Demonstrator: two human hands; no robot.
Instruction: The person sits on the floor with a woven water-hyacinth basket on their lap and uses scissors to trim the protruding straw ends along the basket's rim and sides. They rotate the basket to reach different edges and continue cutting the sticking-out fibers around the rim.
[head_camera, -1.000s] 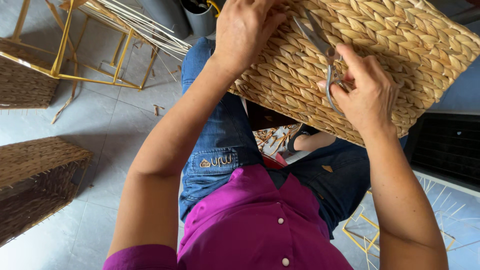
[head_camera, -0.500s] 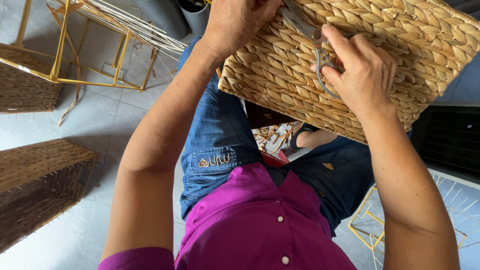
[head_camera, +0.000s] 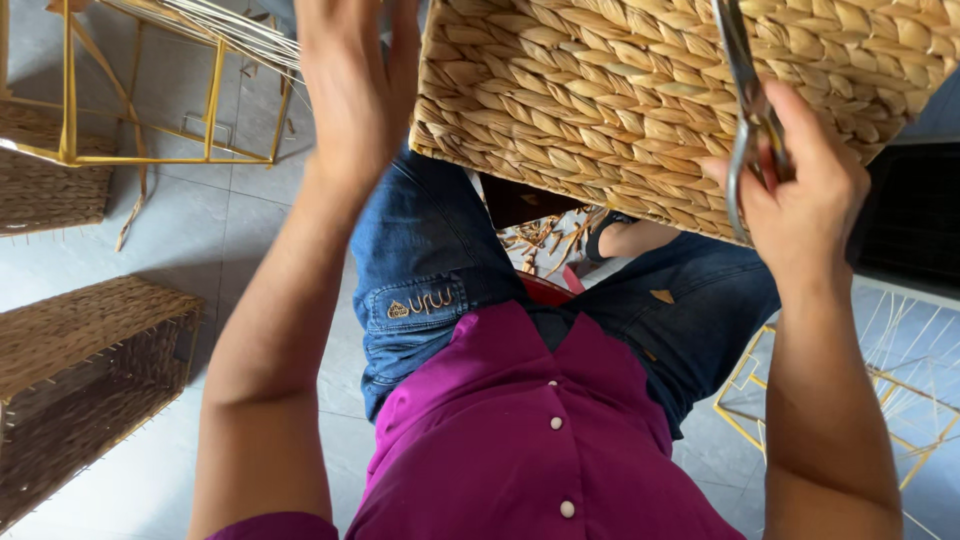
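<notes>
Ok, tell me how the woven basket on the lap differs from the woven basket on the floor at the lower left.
The lap basket is pale straw-coloured with a chunky braided weave; the floor basket is darker brown and more finely woven. The lap basket rests on the knees, with the right hand holding scissors against it and the left hand at its edge; the floor basket lies on its side, untouched, on the tiled floor. Both are boxy woven baskets.

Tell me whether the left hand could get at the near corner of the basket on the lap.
Probably yes. The left hand is right beside the basket, nothing lies between them, and it holds nothing. The right hand holds scissors on the far side.
</notes>
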